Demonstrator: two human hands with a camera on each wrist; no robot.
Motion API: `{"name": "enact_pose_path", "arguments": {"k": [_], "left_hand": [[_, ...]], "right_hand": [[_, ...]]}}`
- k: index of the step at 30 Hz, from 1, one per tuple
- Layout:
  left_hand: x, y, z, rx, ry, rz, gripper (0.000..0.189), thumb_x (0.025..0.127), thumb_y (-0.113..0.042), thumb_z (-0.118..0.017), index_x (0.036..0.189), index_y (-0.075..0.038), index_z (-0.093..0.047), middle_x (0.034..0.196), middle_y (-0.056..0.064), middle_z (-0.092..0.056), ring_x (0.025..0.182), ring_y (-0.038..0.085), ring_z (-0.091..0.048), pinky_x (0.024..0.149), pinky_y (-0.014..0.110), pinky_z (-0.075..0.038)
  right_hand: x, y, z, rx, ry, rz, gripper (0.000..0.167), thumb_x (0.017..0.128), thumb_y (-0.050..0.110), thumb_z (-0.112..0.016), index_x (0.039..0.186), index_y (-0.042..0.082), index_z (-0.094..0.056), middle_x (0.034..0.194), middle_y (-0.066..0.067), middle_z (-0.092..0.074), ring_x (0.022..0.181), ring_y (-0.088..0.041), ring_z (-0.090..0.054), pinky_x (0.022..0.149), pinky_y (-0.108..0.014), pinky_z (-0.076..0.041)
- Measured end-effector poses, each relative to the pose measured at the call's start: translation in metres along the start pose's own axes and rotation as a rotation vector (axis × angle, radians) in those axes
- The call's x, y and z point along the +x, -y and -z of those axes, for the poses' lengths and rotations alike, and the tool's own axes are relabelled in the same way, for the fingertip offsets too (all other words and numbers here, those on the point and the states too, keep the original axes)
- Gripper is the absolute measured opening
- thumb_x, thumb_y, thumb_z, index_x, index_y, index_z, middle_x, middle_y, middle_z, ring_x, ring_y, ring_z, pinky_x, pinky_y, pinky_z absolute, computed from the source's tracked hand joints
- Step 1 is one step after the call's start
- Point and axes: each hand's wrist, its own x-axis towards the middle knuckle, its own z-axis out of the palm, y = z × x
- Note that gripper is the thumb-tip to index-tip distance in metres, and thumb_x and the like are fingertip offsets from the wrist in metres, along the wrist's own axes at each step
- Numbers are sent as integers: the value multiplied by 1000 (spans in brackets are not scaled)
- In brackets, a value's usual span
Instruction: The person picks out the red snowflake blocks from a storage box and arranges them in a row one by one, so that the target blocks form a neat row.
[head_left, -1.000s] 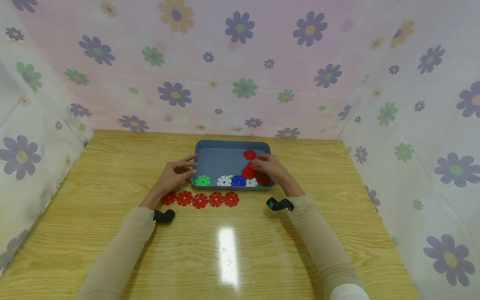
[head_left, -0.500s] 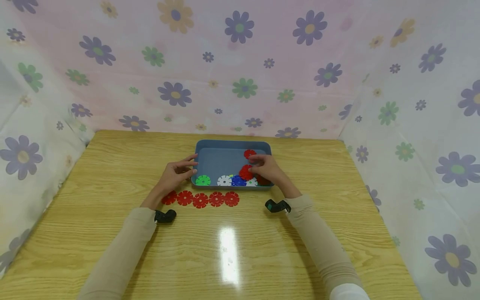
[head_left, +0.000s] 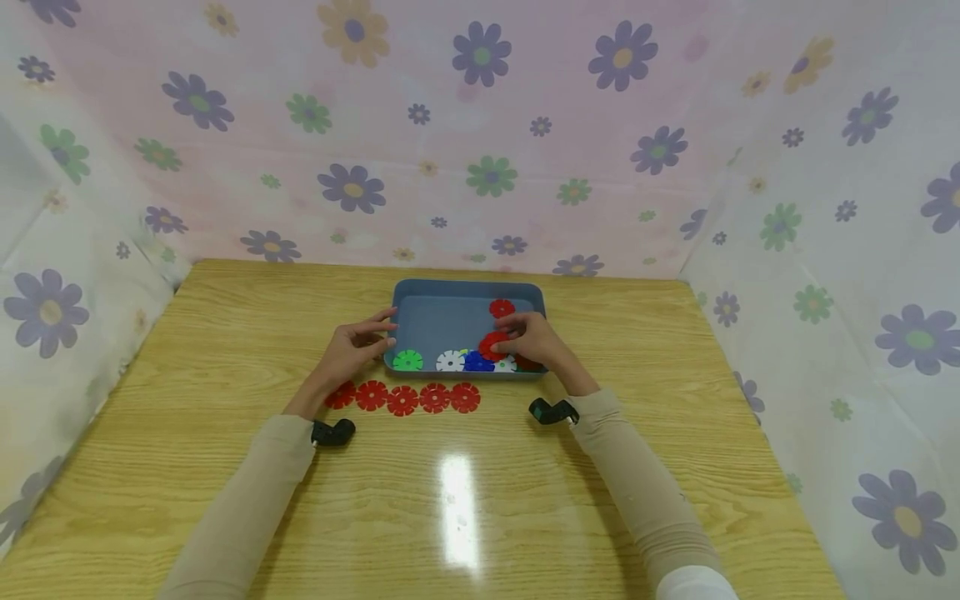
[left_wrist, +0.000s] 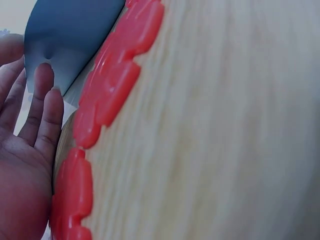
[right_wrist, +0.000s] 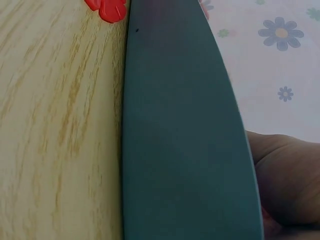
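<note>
A blue-grey tray holds plastic snowflake discs. My right hand reaches over its right side and pinches a red snowflake disc between thumb and fingers. My left hand touches the tray's left wall with its fingertips, the fingers fairly straight. In the left wrist view, those fingertips rest against the tray wall. Below the tray, several red discs lie in a row on the table, the leftmost partly behind my left wrist. The tray wall hides most of my right hand in the right wrist view.
Along the tray's near side lie a green disc, a white disc and a blue disc. Another red disc is near the back right. A flowered cloth stands behind the wooden table.
My right hand has shifted slightly left and down inside the tray, bringing one red disc clearly between its fingertips. The left hand stays at the tray's left wall.
</note>
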Motion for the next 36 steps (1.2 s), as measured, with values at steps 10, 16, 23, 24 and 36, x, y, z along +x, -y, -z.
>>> {"name": "enact_pose_path", "arguments": {"k": [10,16,23,24,36], "left_hand": [[-2,-1,-2,-18,-1,17,35,99,-6,-65,129,13,-62,158,15,-44,106,6,-63,86,15,-51],[-2,1,-1,3,-6,23,36,100,-9,-65,130,11,-63,159,13,-44,126,8,-58,91,14,-50],[-2,-1,-1,23,-10,57,36,101,-13,-64,131,8,-64,159,8,-44,148,27,-39,95,11,-47],[-2,-1,-1,24,-9,59,36,101,-13,-64,131,8,-64,159,8,-44,149,28,-37,96,11,-47],[-2,-3,-1,-4,0,61,35,101,-10,-64,131,9,-64,159,10,-43,149,28,-37,94,11,-48]], "right_hand": [[-1,-1,-2,-17,27,73,35,88,14,-82,118,0,-73,94,-8,-65,81,-20,-59,71,-26,-52],[-3,-1,-1,-8,17,80,36,92,20,-78,119,-3,-70,102,-13,-72,85,-18,-67,78,-29,-56],[1,-5,-3,91,5,160,27,97,16,-71,114,-4,-72,97,-18,-75,78,-20,-71,70,-27,-57],[1,-6,-3,100,2,166,27,97,16,-71,114,-5,-71,97,-18,-75,78,-20,-70,69,-26,-56],[-23,18,0,170,-33,167,33,99,14,-68,128,0,-67,111,-13,-75,94,-14,-71,85,-36,-59]]}}
